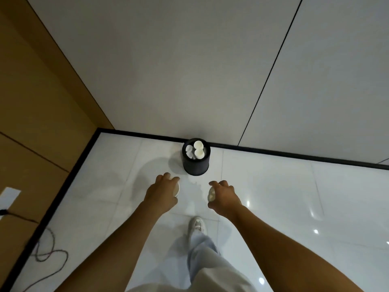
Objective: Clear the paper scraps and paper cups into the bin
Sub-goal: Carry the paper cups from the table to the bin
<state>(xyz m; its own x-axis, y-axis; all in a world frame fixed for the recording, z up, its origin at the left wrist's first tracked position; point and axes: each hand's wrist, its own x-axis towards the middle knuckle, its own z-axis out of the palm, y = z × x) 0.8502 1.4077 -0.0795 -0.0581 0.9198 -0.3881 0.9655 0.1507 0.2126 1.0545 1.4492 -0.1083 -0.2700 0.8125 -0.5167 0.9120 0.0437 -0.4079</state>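
1. Two paper cups are in our grip: our left hand (163, 191) curls round a paper cup (176, 190) whose white rim shows at the thumb side, and our right hand (224, 196) curls round a second cup (211, 194), its open mouth turned towards the other hand.
2. We hold both hands out at about the same height above the floor (284, 197), apart from each other, with a bare strip of tile between them.
3. The black bin (195, 163) stands on the floor just beyond our hands, a little nearer the left one, close against the dark skirting (273, 151) at the foot of the white wall (189, 70).
4. Inside the bin we see white paper cups (198, 149) lying together, and what looks like crumpled paper beside them; we cannot tell exactly how many pieces.
5. Nothing stands between our hands and the bin's open top.
6. The bin sits near the corner where the white wall meets a brown panelled wall (35, 112) on the left.
7. Below our arms we see one leg in pale trousers (202, 256) and a white shoe (196, 225) planted on the tile, short of the bin.
8. Along the left edge of the floor a thin cable (49, 255) loops loosely, well apart from the bin and from our hands.
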